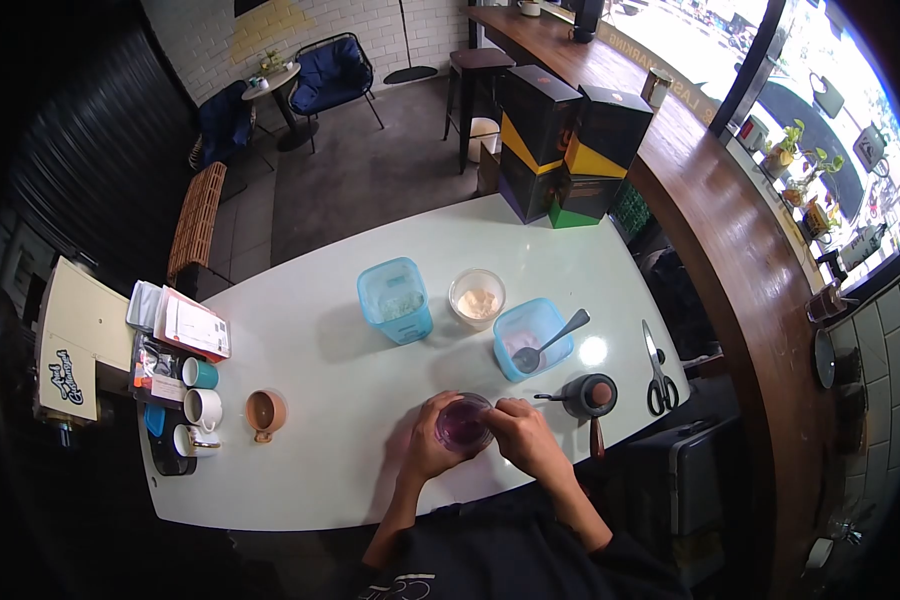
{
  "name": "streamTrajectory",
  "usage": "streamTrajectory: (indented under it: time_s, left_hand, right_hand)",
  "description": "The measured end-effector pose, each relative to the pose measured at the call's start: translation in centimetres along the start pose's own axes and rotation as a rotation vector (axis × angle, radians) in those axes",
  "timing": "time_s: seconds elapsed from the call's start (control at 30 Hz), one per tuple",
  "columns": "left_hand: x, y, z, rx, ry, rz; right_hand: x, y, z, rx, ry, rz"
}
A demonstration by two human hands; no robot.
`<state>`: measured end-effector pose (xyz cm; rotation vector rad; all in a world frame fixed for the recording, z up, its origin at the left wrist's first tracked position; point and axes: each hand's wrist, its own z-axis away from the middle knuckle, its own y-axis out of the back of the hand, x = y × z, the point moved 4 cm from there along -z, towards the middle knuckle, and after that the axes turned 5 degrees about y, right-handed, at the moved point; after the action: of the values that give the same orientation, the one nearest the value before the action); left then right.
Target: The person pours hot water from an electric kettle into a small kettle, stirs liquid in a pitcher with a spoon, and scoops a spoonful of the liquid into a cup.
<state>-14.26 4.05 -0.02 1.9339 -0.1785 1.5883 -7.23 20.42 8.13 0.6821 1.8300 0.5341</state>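
My left hand (432, 440) is wrapped round a clear cup (463, 425) with purple liquid in it, near the table's front edge. Over the cup's right rim, my right hand (522, 432) is closed; whatever its fingers hold is too small to make out. Beyond the cup are a blue tub (395, 300) with pale contents and a clear round container (477, 298) of cream-coloured powder. A second blue tub (533, 340) has a metal spoon (552, 342) resting in it. A dark round pot (590, 396) with a wooden handle sits to the right of my right hand.
Black scissors (660, 380) lie at the table's right edge. A brown cup (266, 412) stands on the left, near several mugs (202, 410). Dark boxes (570, 150) are stacked at the far edge of the white table (320, 490). A wooden counter (700, 210) runs along the right.
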Motion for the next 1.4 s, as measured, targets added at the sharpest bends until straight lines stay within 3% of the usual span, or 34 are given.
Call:
streamTrajectory:
  time_s: [0.17,0.53,1.4]
  left_hand:
    - [-0.1,0.0,-0.1,0.018,-0.08,-0.067]
    - [-0.4,0.1,0.1,-0.016,0.013,0.013]
    - [-0.2,0.1,0.0,-0.012,-0.048,-0.048]
  right_hand:
    - [0.3,-0.3,-0.1,0.041,-0.019,-0.025]
    - [0.0,-1.9,0.4,-0.131,0.014,-0.095]
    - [0.1,-0.8,0.6,-0.086,0.011,-0.07]
